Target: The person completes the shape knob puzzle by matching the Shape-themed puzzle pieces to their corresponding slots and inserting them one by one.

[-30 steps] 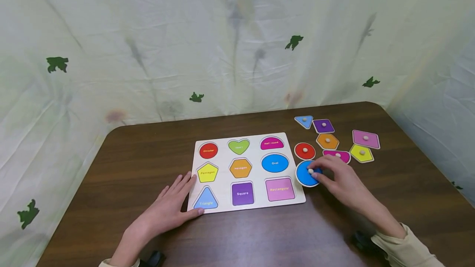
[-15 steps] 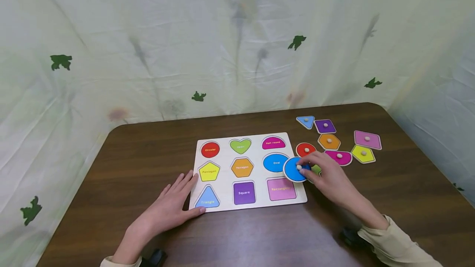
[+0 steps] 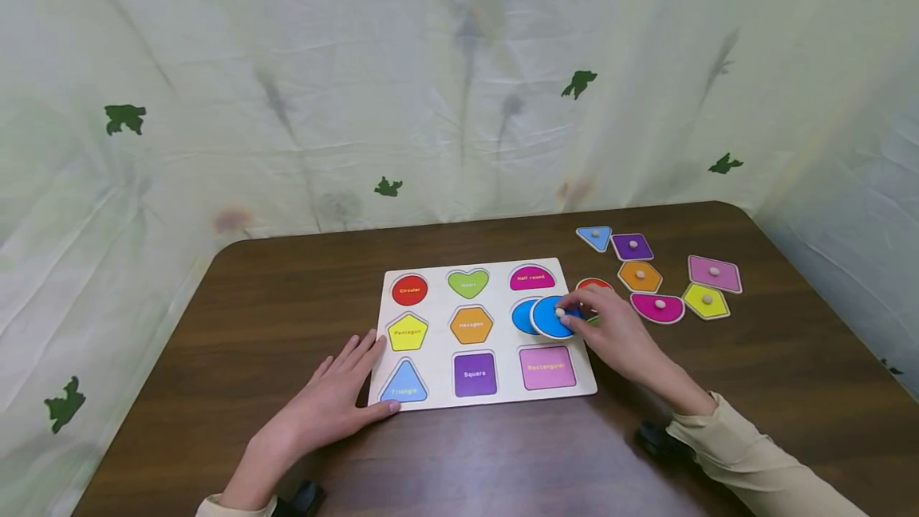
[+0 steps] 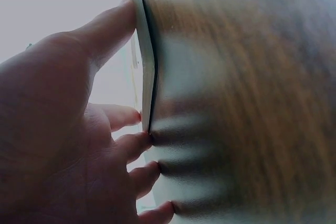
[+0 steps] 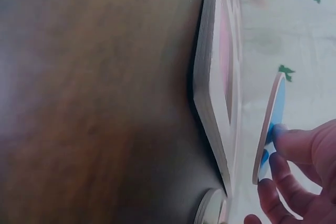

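My right hand point(image 3: 625, 337) pinches the small knob of a blue oval puzzle piece point(image 3: 543, 321) between thumb and fingers. In the head view the piece overlaps the right part of the blue "Oval" shape on a white puzzle board point(image 3: 439, 377). The right wrist view shows the oval piece point(image 5: 273, 103) tilted and apart from the board point(image 5: 206, 82). My left hand point(image 3: 319, 405) rests at the board's lower left corner, fingers spread, thumb on the front edge. In the left wrist view the left hand's thumb point(image 4: 113, 27) touches the board's edge point(image 4: 146, 77).
Right of the board lie knobbed pieces: a light-blue triangle point(image 3: 594, 240), purple square point(image 3: 632, 249), orange hexagon point(image 3: 639, 281), magenta half round point(image 3: 649, 310), pink rectangle point(image 3: 725, 278) and yellow pentagon point(image 3: 707, 309). A red circle point(image 3: 593, 284) and green piece point(image 3: 593, 321) are partly hidden by my right hand.
My right hand has carried the blue oval piece leftward and up from beside the board to over its printed oval. The left hand keeps its place on the board.
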The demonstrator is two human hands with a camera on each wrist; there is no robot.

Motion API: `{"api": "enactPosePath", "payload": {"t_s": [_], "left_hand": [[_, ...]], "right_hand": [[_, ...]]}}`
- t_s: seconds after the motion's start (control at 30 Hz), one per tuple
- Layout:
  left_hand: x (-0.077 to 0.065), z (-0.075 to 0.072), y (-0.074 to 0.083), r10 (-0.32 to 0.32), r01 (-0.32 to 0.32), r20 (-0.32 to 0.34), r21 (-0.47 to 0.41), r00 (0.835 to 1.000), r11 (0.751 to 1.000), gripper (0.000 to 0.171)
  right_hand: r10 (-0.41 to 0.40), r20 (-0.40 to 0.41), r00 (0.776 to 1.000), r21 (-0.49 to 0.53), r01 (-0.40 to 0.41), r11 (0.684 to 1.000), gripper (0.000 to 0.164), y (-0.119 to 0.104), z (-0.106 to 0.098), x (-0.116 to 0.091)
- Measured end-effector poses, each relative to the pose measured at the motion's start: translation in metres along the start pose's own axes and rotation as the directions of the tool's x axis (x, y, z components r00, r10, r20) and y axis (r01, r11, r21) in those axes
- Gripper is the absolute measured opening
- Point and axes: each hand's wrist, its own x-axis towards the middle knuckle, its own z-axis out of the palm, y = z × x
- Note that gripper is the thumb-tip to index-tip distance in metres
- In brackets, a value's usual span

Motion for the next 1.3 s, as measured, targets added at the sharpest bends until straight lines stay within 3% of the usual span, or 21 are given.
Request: {"api": "enactPosePath", "payload": {"t_s": [0.5,0.87,1.07,1.3], "left_hand": [[0.000,0.001,0.001,0.007,-0.007,0.002,-0.008,1.000,1.000,0.097],[-0.001,0.000,0.001,0.003,-0.003,0.002,-0.008,1.000,1.000,0.097],[-0.001,0.002,0.000,-0.004,0.004,0.002,-0.012,1.000,1.000,0.097],[0.000,0.001,0.000,-0.006,0.006,0.000,-0.006,1.000,1.000,0.097]], "right_hand": [[0.111,0.064,0.992,-0.075,-0.106,0.991,0.017,-0.004,0.015,0.020],[0.115,0.105,0.988,-0.129,-0.101,0.986,0.021,-0.004,0.020,0.027],[0.112,0.110,0.988,-0.136,-0.096,0.986,0.020,-0.006,0.021,0.031],[0.173,0.174,0.970,-0.103,-0.156,0.982,0.019,-0.007,0.020,0.033]]}}
